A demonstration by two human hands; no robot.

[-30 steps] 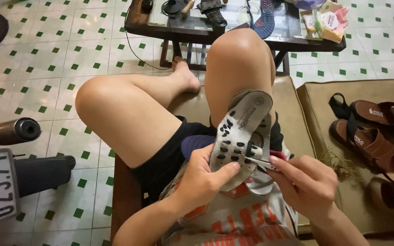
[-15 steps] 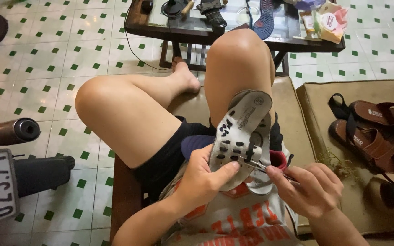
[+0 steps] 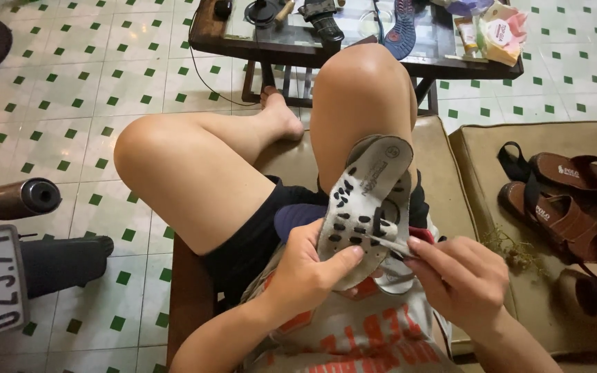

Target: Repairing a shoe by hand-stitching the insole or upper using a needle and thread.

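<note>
The pale grey shoe sole with dark oval holes (image 3: 362,207) is standing tilted against the person's raised right thigh, above the lap, and the left hand (image 3: 305,269) is gripping its lower edge, thumb pressing on the face. The right hand (image 3: 459,273) is pinching a thin metal tool (image 3: 381,241), its tip touching the sole's holes. Off to the right, brown strapped sandals (image 3: 561,193) are lying on a tan cushion (image 3: 492,148), and a dark wooden table (image 3: 312,45) is sitting beyond the knees.
</note>
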